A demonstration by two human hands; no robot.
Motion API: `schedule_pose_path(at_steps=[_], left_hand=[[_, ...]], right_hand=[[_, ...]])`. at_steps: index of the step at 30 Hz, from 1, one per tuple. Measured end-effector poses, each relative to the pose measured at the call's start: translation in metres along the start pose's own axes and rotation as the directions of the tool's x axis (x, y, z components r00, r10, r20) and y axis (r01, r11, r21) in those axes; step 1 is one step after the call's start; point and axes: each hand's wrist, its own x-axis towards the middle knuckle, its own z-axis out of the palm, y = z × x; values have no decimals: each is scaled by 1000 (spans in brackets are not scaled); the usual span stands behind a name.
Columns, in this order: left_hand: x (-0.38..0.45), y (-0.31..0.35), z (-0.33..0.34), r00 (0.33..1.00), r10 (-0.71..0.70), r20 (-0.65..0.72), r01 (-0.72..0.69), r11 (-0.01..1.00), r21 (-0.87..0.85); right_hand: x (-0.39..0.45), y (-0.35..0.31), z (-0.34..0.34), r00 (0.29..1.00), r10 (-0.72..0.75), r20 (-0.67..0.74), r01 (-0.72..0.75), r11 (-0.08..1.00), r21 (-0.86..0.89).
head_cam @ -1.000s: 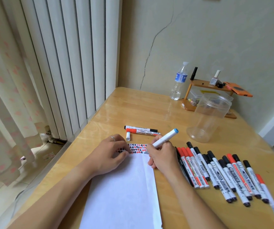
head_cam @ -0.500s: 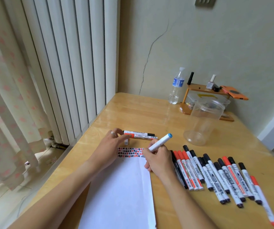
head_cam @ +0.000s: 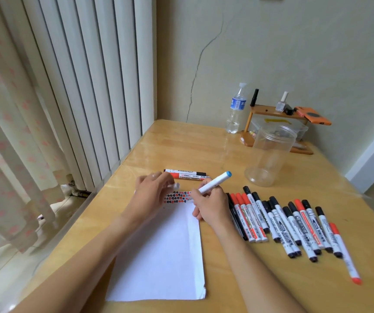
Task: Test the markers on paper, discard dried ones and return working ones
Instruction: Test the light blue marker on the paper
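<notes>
Right hand (head_cam: 212,205) grips white marker (head_cam: 215,182), blue end pointing to 1 o'clock, tip at top edge of paper (head_cam: 159,256). Left hand (head_cam: 152,192) fingers curl at small white cap (head_cam: 177,185); hold unclear through blur. Marker light, rigid, smooth barrel; best pinched mid-barrel. Cap tiny, rolls easily. Jar (head_cam: 269,154) at 2 o'clock.

Soft, even daylight from the curtained window (head_cam: 12,132) at left, faint shadows only, mild sheen on the wooden table (head_cam: 181,145); left hand (head_cam: 152,193) motion-blurred, wide-angle bending at the edges, slightly soft detail overall.
</notes>
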Motion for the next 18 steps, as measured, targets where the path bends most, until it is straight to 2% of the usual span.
schedule_pose_path(at_steps=[4,7,12,18], left_hand=[[-19,8,10,999,-35,-31,33,998,-62],[-19,3,11,998,-51,-29,49,997,-67],[-20,4,11,1000,-15,-25,13,998,-69],[-21,4,7,992,125,2,-124,983,-136]], right_hand=[[8,5,2,995,-90,37,81,980,183],[10,8,4,989,-119,87,95,965,246],[8,8,4,975,-191,112,153,948,278],[5,8,6,948,-209,238,170,970,174]])
